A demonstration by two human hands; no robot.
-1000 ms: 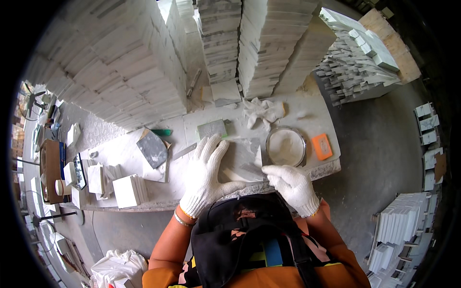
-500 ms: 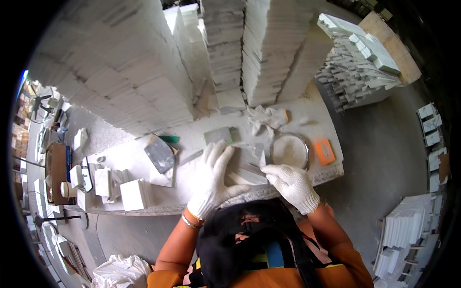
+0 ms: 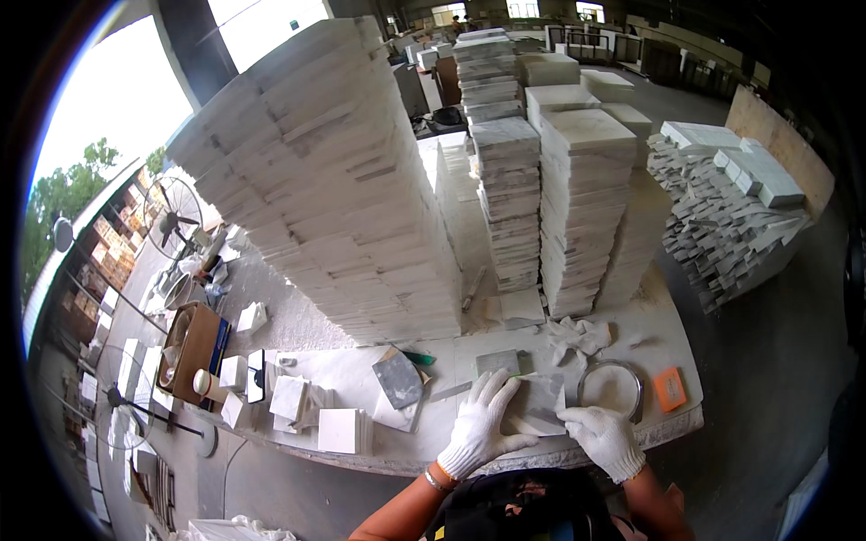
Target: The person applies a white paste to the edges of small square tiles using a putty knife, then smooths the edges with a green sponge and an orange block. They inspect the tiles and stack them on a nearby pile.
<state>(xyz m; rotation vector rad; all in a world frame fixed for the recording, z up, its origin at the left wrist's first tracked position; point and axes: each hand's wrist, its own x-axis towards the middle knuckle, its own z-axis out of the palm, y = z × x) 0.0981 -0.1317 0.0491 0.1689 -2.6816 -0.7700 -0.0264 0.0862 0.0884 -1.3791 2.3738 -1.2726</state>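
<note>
Left hand: white-gloved, fingers spread, pressed flat on the grey square stone tile.
Right hand: white-gloved, closed on tile's near right corner.
Tile: flat on white workbench, front edge; no clear long axis, edges angled slightly to bench.
Beside: round metal dish, orange block.

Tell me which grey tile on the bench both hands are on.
The flat grey tile at the bench's front edge, between the left hand and right hand. The darker tile sits tilted and untouched further left.
</note>
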